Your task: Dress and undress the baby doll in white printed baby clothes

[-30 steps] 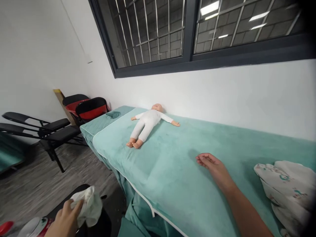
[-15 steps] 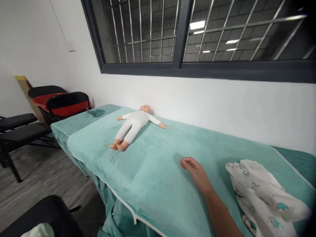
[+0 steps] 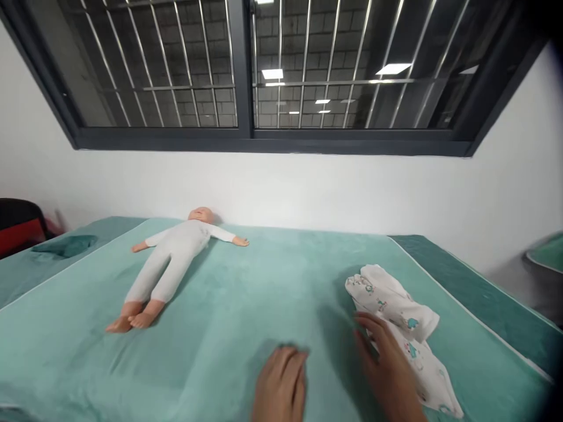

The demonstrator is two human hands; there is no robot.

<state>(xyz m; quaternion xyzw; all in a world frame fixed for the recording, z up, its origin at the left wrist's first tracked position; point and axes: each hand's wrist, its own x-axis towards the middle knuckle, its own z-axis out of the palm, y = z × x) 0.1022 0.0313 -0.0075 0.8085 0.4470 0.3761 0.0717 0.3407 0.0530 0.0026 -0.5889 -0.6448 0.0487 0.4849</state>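
Right hand (image 3: pixel 390 375): grip parted, nothing grasped | left hand (image 3: pixel 279 387): fingers curled, cannot tell grip | printed cloth (image 3: pixel 402 308): crumpled beside right fingers, on teal bed (image 3: pixel 272 281) | handling: probably best two-handed, by loose edges | doll (image 3: pixel 185 239): well left

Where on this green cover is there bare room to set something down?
Between the doll and the patterned cloth, beyond the left hand, and in front of the doll's feet. Crowded: right side, where the right hand overlaps the cloth in view.
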